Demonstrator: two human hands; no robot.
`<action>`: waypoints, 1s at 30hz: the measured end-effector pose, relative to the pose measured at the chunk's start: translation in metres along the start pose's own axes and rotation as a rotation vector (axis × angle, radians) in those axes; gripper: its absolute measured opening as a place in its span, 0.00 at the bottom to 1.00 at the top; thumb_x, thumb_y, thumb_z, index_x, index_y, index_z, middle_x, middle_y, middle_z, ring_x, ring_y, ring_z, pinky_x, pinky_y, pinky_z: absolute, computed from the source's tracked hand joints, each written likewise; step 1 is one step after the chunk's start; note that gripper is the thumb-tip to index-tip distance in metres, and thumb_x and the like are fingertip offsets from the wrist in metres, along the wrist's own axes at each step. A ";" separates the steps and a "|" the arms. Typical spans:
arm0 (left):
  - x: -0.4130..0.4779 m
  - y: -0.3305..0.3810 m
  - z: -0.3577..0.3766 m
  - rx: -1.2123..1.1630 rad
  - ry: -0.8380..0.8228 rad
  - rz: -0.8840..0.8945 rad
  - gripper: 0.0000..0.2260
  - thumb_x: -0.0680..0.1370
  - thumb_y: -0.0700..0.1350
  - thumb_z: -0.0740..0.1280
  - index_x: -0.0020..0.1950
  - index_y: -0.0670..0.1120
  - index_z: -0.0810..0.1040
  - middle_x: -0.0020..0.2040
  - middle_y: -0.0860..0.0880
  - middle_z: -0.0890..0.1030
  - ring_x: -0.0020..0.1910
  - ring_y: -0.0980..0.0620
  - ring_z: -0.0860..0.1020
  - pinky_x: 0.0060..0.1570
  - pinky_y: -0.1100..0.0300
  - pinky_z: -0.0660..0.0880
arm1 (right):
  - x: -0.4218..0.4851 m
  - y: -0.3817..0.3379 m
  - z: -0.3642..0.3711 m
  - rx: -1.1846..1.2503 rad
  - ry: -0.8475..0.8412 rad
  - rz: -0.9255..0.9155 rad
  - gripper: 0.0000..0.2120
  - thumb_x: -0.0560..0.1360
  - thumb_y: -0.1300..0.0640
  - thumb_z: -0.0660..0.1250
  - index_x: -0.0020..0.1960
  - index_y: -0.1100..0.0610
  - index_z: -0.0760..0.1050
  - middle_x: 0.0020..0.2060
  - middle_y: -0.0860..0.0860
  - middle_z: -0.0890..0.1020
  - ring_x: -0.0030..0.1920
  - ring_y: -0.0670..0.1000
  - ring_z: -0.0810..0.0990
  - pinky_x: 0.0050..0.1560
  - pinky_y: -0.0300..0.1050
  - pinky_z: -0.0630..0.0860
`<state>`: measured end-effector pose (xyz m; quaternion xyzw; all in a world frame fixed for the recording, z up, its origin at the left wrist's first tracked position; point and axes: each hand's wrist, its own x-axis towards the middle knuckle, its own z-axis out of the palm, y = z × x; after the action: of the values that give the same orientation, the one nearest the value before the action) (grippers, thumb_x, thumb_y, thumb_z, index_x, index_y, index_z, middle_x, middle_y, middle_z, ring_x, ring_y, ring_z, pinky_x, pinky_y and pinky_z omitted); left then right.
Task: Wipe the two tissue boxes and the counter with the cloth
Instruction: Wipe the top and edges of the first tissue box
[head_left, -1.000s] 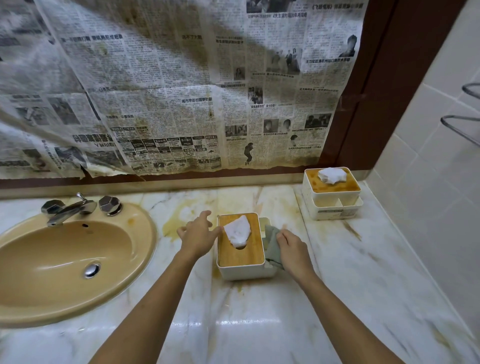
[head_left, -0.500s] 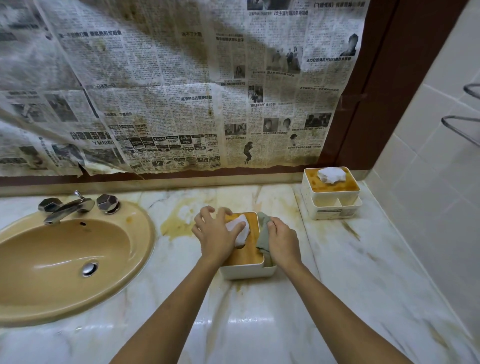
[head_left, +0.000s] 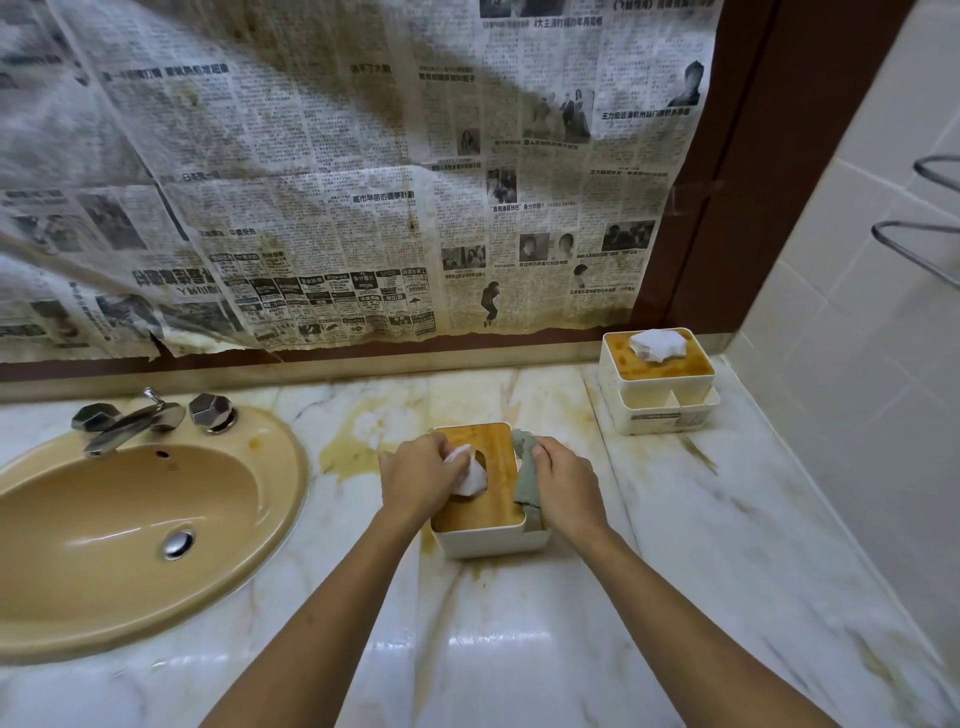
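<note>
A white tissue box with a wooden lid (head_left: 498, 501) stands on the marble counter (head_left: 519, 639) in front of me. My left hand (head_left: 421, 480) lies over the lid's left side, fingers curled on the white tissue (head_left: 472, 480) sticking out of the slot. My right hand (head_left: 563, 486) grips a grey-green cloth (head_left: 525, 475) against the box's right side. A second tissue box (head_left: 657, 382) with a tissue on top stands in the back right corner.
A tan sink (head_left: 130, 525) with a chrome tap (head_left: 140, 418) fills the left. Stained newspaper (head_left: 337, 182) covers the mirror behind the counter. A tiled wall with a metal rail (head_left: 924, 249) bounds the right. Yellow stains mark the counter behind the box.
My left hand moved from the box's left edge onto the lid and took hold of the tissue. My right hand brought the cloth up along the box's right side.
</note>
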<state>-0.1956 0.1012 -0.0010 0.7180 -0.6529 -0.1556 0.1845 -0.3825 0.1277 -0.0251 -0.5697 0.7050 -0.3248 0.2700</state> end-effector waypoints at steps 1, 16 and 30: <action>0.000 -0.002 -0.002 -0.012 -0.009 -0.014 0.12 0.76 0.57 0.65 0.39 0.50 0.75 0.35 0.52 0.79 0.43 0.48 0.78 0.47 0.54 0.64 | 0.001 -0.002 0.000 -0.016 0.001 -0.012 0.16 0.85 0.49 0.53 0.64 0.50 0.76 0.52 0.50 0.82 0.50 0.52 0.79 0.49 0.51 0.79; -0.006 -0.010 -0.001 -0.091 -0.055 -0.091 0.21 0.79 0.63 0.59 0.66 0.55 0.77 0.62 0.50 0.78 0.62 0.46 0.75 0.62 0.45 0.69 | -0.016 -0.011 0.022 -0.539 -0.208 -0.199 0.25 0.85 0.47 0.48 0.81 0.49 0.50 0.73 0.56 0.68 0.60 0.59 0.78 0.53 0.53 0.78; -0.007 -0.013 -0.009 0.143 -0.097 0.035 0.15 0.81 0.53 0.58 0.64 0.57 0.80 0.64 0.51 0.77 0.66 0.46 0.68 0.60 0.48 0.62 | 0.022 -0.023 0.022 -0.616 -0.243 -0.197 0.26 0.85 0.48 0.49 0.81 0.50 0.48 0.71 0.58 0.65 0.58 0.61 0.77 0.51 0.53 0.76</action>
<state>-0.1807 0.1096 0.0004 0.7093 -0.6831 -0.1398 0.1035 -0.3566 0.0993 -0.0217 -0.7245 0.6741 -0.0508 0.1347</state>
